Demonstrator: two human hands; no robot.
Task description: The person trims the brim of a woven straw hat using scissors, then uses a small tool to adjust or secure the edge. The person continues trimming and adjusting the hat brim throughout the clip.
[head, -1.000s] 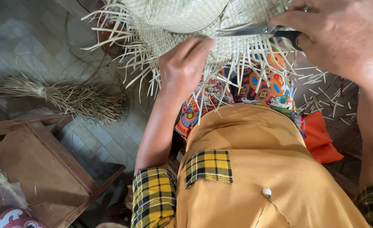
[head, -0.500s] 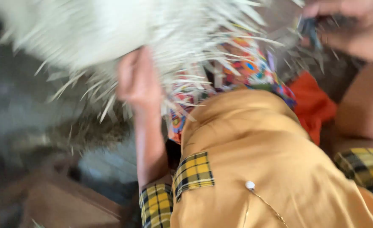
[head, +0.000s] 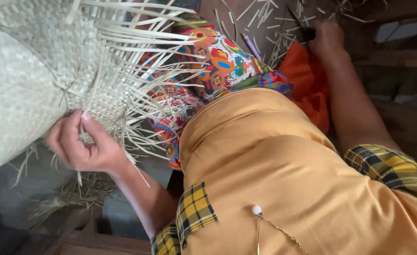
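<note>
Mid-trimming, it seems: left hand point(head: 83, 146) pinching loose strips at the woven hat point(head: 33, 71) over the lap, right hand point(head: 326, 38) closed on scissors point(head: 305, 30) at the floor; next calls for bringing blades to strips.

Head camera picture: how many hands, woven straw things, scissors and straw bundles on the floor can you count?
Hands: 2, the left hand gripping the woven straw piece, the right hand at the scissors
Woven straw piece: 1
Scissors: 1, partly hidden
Straw bundle on the floor: 1
Total: 5
</note>
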